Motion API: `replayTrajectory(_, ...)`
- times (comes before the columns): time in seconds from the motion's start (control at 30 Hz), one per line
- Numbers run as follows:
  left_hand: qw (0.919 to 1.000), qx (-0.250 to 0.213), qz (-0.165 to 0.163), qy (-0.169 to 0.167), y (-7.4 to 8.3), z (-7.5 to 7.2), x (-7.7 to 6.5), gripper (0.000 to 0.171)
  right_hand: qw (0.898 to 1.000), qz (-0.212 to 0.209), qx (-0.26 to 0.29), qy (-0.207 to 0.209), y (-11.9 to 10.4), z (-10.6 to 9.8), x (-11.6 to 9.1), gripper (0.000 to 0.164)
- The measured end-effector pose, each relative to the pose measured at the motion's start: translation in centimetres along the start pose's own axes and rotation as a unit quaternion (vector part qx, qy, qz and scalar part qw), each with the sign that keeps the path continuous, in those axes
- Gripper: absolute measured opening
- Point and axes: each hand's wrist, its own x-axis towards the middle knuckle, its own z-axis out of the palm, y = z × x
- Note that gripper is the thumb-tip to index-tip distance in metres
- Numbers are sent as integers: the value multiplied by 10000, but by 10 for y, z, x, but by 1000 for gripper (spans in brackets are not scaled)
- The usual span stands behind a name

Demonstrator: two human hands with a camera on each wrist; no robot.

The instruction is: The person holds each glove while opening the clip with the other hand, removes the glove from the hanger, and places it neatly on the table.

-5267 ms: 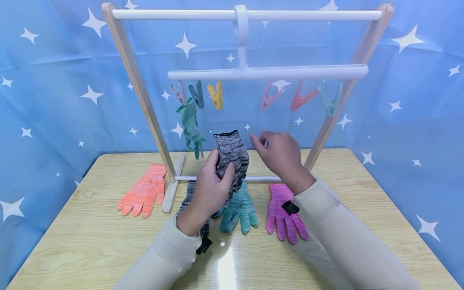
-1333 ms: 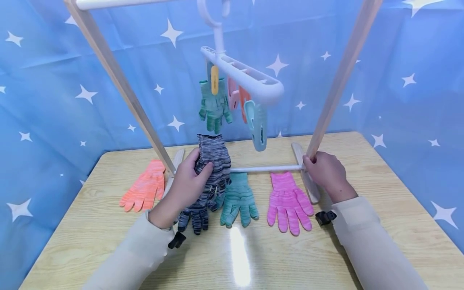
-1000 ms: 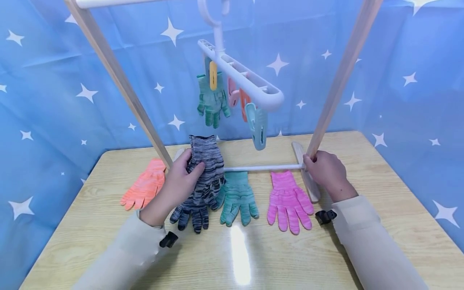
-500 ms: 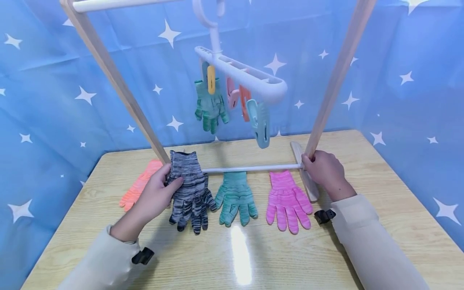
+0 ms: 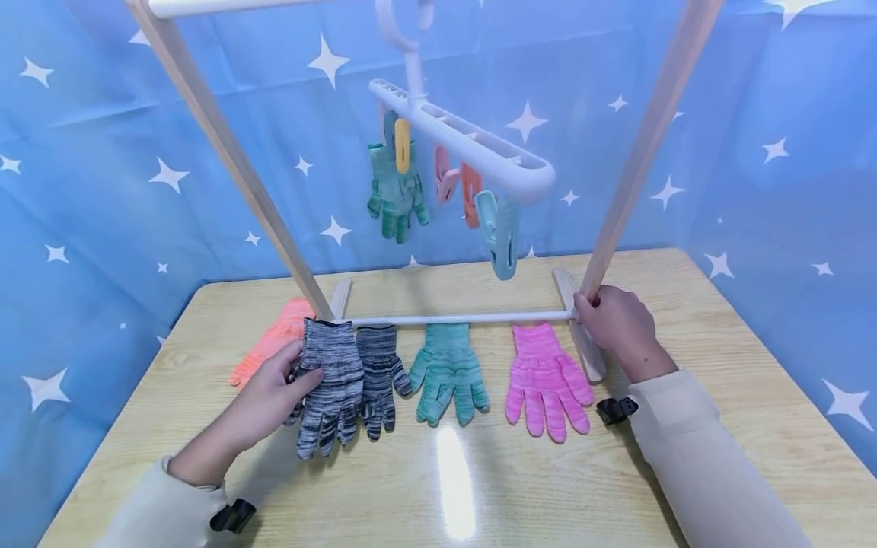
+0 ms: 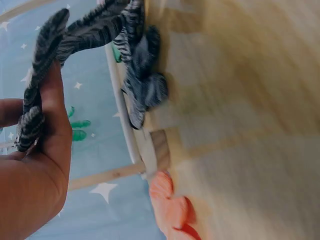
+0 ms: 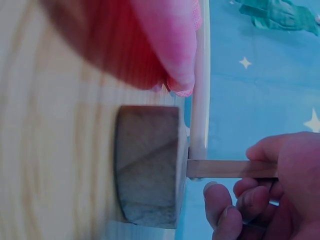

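Observation:
My left hand pinches a black-and-grey striped knit glove by its side, thumb in front; in the left wrist view the glove is edge-on along the fingers. Beside it on the table lies a second black-and-grey glove. An orange glove is partly hidden behind the left hand. My right hand grips the foot of the rack's right wooden post; the right wrist view shows the fingers around the post. A green glove and a pink glove lie flat between the hands.
From the rack hangs a white hanger, turned with one end toward me. A green glove dangles at its far end, near a yellow clothespin. Pink, orange and light-blue clothespins hang along it. A white bar joins the posts low down.
My left hand has carried the striped glove down and left, uncovering the second striped glove. My right hand moved earlier to the right post and has stayed there. The hanger has swung round.

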Motion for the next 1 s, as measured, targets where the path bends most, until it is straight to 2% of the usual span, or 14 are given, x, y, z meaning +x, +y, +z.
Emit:
replayTrajectory(0.13,9994,151,-305,42,-6,-3,-6,29,10000,-55,-32,50,1,1,1,51)
replayTrajectory(0.27,9981,85,-614,49,-11,-6,-14,33,10000,-19,-29,-11,2,2,1,52)
replayTrajectory(0.43,9979,21,-645,-10,-17,-14,-23,35,10000,-4,-26,15,3,2,1,53)
replayTrajectory(0.57,9978,-22,-612,-245,-23,-22,-29,45,10000,-35,-30,26,3,2,2,54)
replayTrajectory(0.67,9958,-91,-757,-513,-28,-27,-32,49,10000,-21,-47,12,4,3,2,53)
replayTrajectory(0.9,9842,79,-1309,-1186,-42,-38,-35,80,10000,-74,-56,32,4,3,3,54)
replayTrajectory(1.0,9805,210,-1417,-1344,-47,-40,-37,83,10000,-67,-59,17,4,2,3,54)
